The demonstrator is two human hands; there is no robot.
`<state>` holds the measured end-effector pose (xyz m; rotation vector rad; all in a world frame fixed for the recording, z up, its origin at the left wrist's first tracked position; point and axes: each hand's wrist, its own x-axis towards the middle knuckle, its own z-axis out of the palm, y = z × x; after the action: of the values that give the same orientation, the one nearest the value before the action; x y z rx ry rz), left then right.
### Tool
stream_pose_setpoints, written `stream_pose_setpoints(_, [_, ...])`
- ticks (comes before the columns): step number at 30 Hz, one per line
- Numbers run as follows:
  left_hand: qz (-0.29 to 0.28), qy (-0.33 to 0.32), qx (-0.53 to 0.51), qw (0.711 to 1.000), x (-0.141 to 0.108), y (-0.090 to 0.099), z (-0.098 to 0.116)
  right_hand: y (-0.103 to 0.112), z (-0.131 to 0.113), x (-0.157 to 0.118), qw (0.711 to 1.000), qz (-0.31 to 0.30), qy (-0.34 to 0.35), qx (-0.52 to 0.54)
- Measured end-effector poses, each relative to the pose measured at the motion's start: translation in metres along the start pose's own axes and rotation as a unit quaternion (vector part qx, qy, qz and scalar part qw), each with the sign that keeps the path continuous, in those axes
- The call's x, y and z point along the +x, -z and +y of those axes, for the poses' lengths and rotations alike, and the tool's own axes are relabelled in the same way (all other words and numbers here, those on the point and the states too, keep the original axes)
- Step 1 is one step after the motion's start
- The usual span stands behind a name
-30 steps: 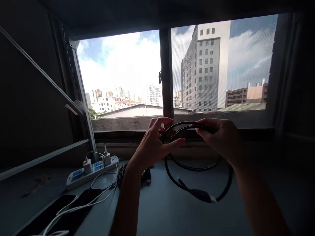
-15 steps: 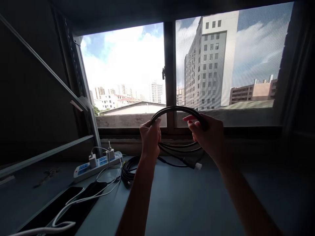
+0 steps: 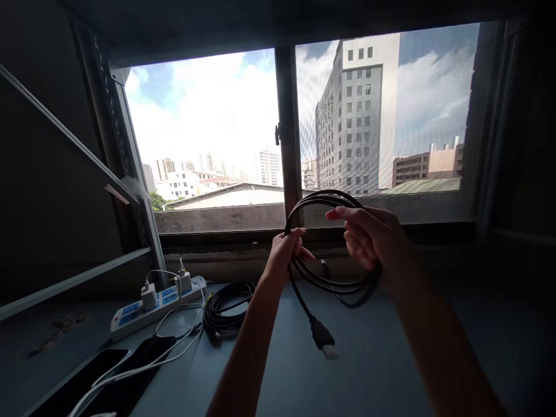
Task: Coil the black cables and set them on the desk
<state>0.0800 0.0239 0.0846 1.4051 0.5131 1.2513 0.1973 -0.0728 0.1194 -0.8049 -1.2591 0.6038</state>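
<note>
A black cable point(image 3: 306, 301), wound into several loose loops, is held up in front of the window. My left hand point(image 3: 284, 252) is closed round the left side of the loops, thumb on top. On the right side, my right hand point(image 3: 369, 237) has curled fingers, with thumb and index finger together at the coil; part of the loops passes behind it. One cable end hangs below the left hand, its black connector point(image 3: 321, 333) tipped with a pale metal plug. Another connector end point(image 3: 325, 267) shows behind the loops.
A second coiled black cable point(image 3: 208, 315) lies on the blue-grey table point(image 3: 299, 382). Left of it are a white power strip point(image 3: 119, 330) with two chargers, white cords and dark flat devices point(image 3: 102, 362). A metal shelf frame point(image 3: 143, 223) stands at the left, before the window.
The loops have opened out, and the connector end has swung forward and down, now hanging below the left hand. The view has shifted slightly right.
</note>
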Motion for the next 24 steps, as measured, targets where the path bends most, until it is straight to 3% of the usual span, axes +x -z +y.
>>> stream_pose_setpoints(5, [0.058,-0.003,-0.13,0.99,-0.003,0.001,0.013,0.008,0.002,0.005,0.99,-0.01,0.054,-0.127])
stream_pose_setpoints(8, [0.08,-0.019,-0.168,0.982,-0.008,0.004,0.024,0.011,0.009,0.011,0.986,0.027,0.083,-0.143])
stream_pose_setpoints(12, [0.116,-0.055,-0.118,0.985,-0.016,0.002,0.034,0.013,0.019,0.019,0.978,0.067,0.075,-0.184])
stream_pose_setpoints(16, [0.184,-0.135,-0.027,0.973,-0.022,-0.004,0.04,0.015,0.022,0.022,0.962,0.088,0.096,-0.241])
stream_pose_setpoints(20, [0.227,-0.194,-0.005,0.954,-0.029,-0.007,0.049,0.009,0.017,0.018,0.982,0.03,0.082,-0.169])
stream_pose_setpoints(24, [0.173,-0.173,-0.056,0.968,-0.034,-0.009,0.057,-0.003,0.005,0.006,0.999,-0.015,0.029,-0.036])
